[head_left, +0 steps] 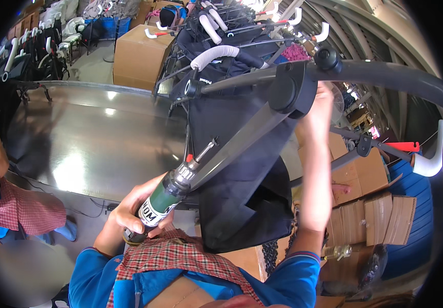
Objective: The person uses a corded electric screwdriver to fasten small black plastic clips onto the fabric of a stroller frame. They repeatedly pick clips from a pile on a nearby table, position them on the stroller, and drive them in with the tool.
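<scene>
My left hand (136, 208) is wrapped round an electric screwdriver (162, 200) with a green and black body. Its metal bit points up and to the right, beside a grey tube of a stroller frame (237, 141). Black fabric (242, 205) hangs from this frame in front of me. At the frame's black plastic joint (285, 87), my right hand (318, 110) is raised behind the joint's right side. The joint hides most of its fingers, and the hand is somewhat blurred, so its grip cannot be made out.
A shiny metal table (113, 138) stretches across the left. Beyond it are a cardboard box (140, 56) and several stroller frames with white handles. A co-worker in a checked apron (21, 205) stands at the left edge. Flattened cardboard (360, 220) lies at the right.
</scene>
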`<state>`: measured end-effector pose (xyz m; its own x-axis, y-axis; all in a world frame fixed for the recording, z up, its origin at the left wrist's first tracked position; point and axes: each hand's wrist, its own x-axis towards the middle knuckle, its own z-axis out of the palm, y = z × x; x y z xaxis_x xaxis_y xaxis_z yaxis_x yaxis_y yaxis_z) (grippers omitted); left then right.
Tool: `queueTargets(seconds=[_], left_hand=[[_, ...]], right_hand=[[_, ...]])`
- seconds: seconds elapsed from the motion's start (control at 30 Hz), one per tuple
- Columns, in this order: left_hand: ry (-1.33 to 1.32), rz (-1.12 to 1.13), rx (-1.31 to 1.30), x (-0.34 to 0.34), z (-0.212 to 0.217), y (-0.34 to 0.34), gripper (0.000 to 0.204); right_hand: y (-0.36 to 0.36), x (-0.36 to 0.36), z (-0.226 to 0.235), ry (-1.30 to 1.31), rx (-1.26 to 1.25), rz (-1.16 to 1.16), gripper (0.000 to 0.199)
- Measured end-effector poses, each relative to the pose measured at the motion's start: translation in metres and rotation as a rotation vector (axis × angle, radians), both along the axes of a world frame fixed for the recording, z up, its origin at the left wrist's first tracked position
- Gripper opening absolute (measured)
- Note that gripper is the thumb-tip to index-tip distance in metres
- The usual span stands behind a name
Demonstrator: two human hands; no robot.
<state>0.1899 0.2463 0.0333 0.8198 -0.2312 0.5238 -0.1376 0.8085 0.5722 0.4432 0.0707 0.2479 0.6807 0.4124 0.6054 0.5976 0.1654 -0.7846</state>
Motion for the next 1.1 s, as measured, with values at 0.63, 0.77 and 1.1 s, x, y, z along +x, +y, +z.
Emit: queueTargets(seconds=[0.63, 0.77, 1.1], left_hand=[[0.046, 0.133, -0.002, 0.021, 0.023, 0.002, 0.112], [-0.018, 0.2, 0.094, 0.033, 0.036, 0.002, 0.11], [-0.021, 0.267, 0.298, 0.041, 0.074, -0.003, 0.118]], right_hand=[[0.038, -0.007, 0.005, -0.568, -0.251, 0.626, 0.032], [0.044, -0.028, -0.005, -0.445, -0.162, 0.248, 0.032], [0.017, -0.04, 0.002, -0.578, -0.199, 0.15, 0.026]])
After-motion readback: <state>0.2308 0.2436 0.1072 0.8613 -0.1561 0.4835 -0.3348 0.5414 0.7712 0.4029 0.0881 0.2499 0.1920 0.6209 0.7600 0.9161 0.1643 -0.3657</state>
